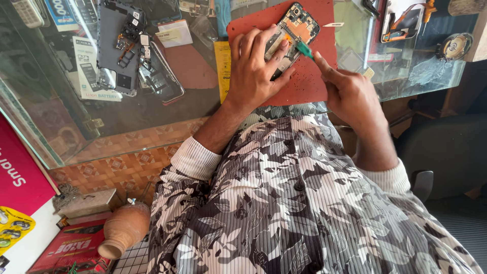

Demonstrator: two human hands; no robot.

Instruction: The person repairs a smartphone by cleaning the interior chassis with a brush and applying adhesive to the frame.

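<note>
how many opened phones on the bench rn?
2. One opened phone lies on the red mat under the left hand, with the right hand holding a green tool to it. Another phone lies on the glass counter at left. Others may be hidden in clutter.

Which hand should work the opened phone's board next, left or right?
Probably right: the right hand holds the green tool with its tip at the opened phone, while the left hand lies over the phone on the red mat.
</note>
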